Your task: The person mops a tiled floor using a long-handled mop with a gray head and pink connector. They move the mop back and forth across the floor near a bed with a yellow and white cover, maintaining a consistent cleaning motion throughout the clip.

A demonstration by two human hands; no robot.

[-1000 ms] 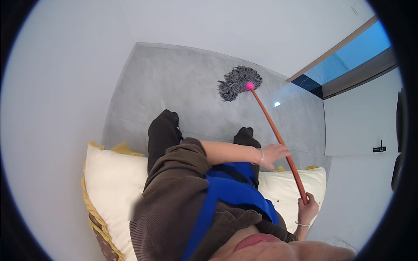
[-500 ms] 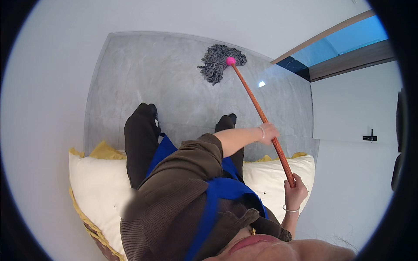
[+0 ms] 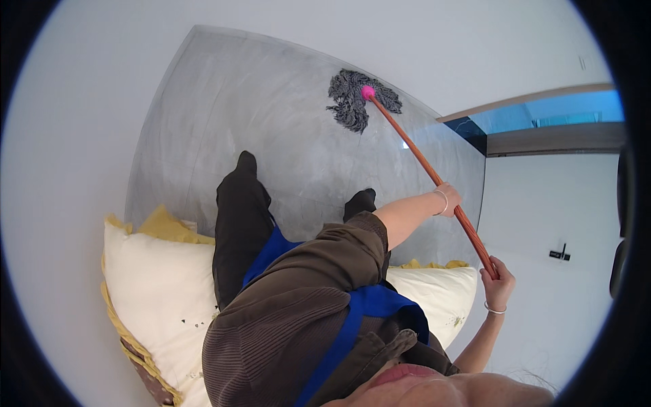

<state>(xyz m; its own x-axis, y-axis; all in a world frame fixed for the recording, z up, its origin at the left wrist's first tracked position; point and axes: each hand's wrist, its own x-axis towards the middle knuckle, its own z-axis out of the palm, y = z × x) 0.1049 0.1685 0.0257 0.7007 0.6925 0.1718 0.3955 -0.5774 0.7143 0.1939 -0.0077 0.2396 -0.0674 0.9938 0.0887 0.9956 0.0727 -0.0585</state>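
Mop, from the head view: the mop (image 3: 428, 167) slants away from me, its far end on the grey floor (image 3: 285, 129) close to the wall (image 3: 441, 47), its near end out to my right.
Left hand: my left hand (image 3: 447, 199) is wrapped around the handle partway along, below the other hand.
Right hand: my right hand (image 3: 498, 285) is curled around the handle's near end.
Handle: the handle (image 3: 418, 154) is thin, straight and reddish-brown; I expect it to be stiff and fairly light, perhaps a little slick where it looks glossy.
Pink joint: the pink joint (image 3: 368, 92) looks like hard plastic, likely the weak spot if I twist roughly.
Mop head: the grey strands of the mop head (image 3: 348, 102) spread out soft and floppy; they should drag, more so if wet, though I cannot tell whether they are.
Best hold: two hands well apart on the handle, top end for steering, middle for pressure; the strands give nothing firm to grasp.
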